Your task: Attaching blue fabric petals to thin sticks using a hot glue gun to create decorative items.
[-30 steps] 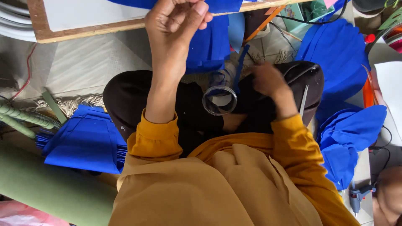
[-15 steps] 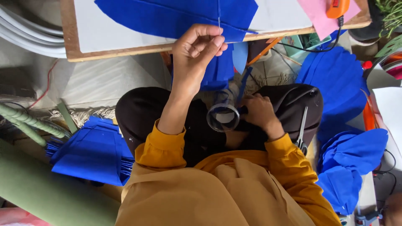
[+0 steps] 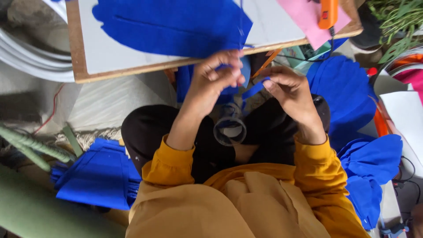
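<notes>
head view: a narrow blue fabric strip (image 3: 253, 88) is pinched between the left hand (image 3: 216, 81) and the right hand (image 3: 288, 90), held close together above a clear tape roll (image 3: 230, 130) resting on the lap, probably for easy reach.

Matt blue felt sheet (image 3: 176, 26) is laid on a wood-edged, smooth white board (image 3: 110, 61); below it, a glossy clear plastic tape roll (image 3: 230, 130).

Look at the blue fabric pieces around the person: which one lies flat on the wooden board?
The large blue leaf-shaped piece at the top. It alone lies spread on the board; the folded stack and the heap lie lower, at the person's sides.
</notes>
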